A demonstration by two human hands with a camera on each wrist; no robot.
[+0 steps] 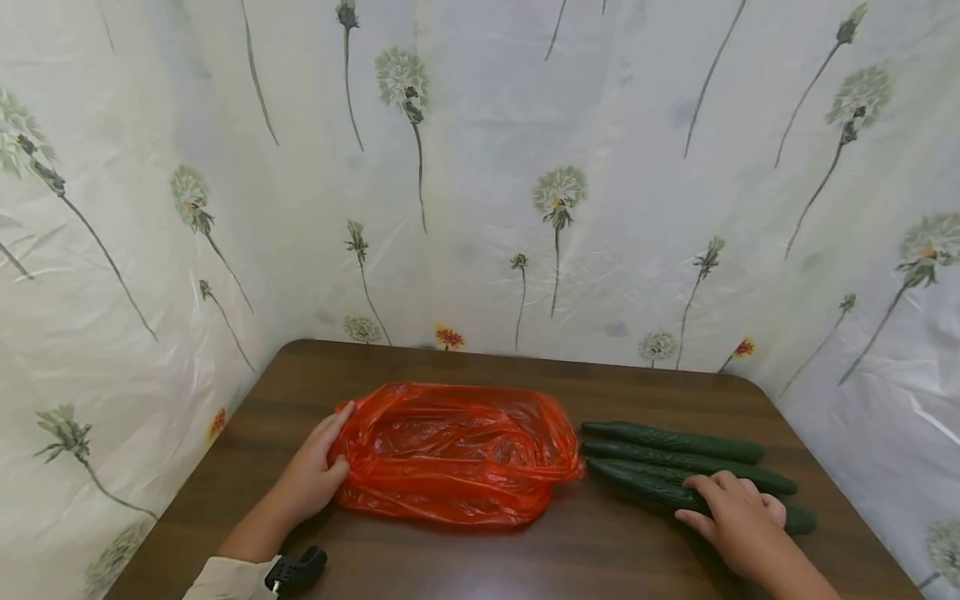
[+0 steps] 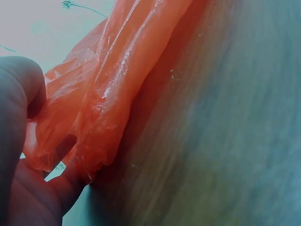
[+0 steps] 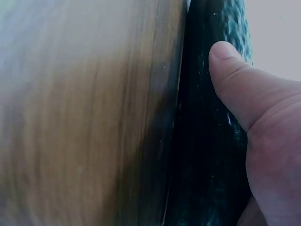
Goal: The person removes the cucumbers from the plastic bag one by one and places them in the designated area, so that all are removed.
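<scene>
A red plastic bag (image 1: 457,500) lies spread on the table, its mouth held wide. My left hand (image 1: 311,467) grips the bag's left edge, thumb on the near side; the left wrist view shows the thin film (image 2: 113,108) between thumb and fingers. Three dark green cucumbers lie side by side to the right of the bag: a far one (image 1: 675,439), a middle one (image 1: 690,463) and a near one (image 1: 637,479). Around the near cucumber's right half, my right hand (image 1: 738,517) is curled, its thumb along the skin (image 3: 202,141). Some of its fingers are hidden.
The brown wooden table (image 1: 420,567) has rounded far corners. Behind it and on both sides hangs a pale sheet (image 1: 480,275) printed with dandelions. A black band (image 1: 296,571) sits on my left wrist. The cucumbers' left tips nearly meet the bag's right end.
</scene>
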